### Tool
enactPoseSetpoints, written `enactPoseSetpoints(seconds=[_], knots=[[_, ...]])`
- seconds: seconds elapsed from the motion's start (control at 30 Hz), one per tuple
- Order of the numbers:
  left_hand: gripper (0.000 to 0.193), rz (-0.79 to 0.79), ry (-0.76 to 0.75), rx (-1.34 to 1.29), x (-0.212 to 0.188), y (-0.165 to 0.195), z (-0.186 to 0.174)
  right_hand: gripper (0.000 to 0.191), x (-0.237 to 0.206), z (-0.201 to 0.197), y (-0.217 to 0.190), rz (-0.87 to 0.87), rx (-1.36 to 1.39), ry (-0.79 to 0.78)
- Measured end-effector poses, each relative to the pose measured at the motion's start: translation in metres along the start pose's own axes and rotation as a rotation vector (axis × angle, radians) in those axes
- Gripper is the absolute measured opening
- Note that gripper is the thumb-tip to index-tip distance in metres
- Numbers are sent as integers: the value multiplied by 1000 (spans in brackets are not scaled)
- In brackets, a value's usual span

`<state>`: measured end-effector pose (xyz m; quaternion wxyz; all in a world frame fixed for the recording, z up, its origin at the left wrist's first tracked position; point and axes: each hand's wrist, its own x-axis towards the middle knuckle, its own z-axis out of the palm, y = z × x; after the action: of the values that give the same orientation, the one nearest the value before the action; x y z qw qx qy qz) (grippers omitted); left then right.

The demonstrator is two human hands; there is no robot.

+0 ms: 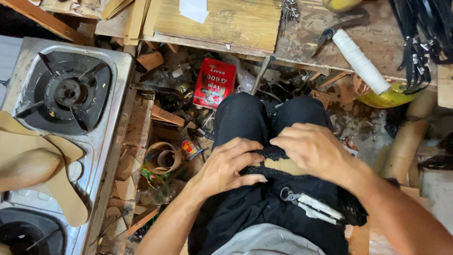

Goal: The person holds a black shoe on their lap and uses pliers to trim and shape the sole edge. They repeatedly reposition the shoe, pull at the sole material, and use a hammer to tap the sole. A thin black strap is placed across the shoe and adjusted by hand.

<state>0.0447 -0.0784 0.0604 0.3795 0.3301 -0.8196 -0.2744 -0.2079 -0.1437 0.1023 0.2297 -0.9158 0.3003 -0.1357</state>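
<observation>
Both my hands rest on my lap over black trousers. My left hand (229, 166) pinches a strip of black lace (276, 153) against a tan piece of leather or card (283, 166). My right hand (314, 151) covers the same piece from the right, fingers curled on the lace's upper edge. A metal tool with white handles (309, 204) lies on my lap just below the hands.
A steel gas stove (71, 89) stands at left with tan insole-shaped cutouts (52, 170) on it. The floor between holds scraps, a red can (214, 82) and a tape roll (163, 158). A wooden bench at top carries a white roll (361, 61), pliers (337, 26) and black straps (420, 42).
</observation>
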Motion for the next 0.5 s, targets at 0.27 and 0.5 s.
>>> enactPoseSetpoints(seconds=[0.27,0.5], knots=[[58,-101,153,31,-13,-12,16,25,-1,42,-13,87,-1,385],[73,-158,155,54,-12,-13,20,15,-1,52,-11,167,153,433]])
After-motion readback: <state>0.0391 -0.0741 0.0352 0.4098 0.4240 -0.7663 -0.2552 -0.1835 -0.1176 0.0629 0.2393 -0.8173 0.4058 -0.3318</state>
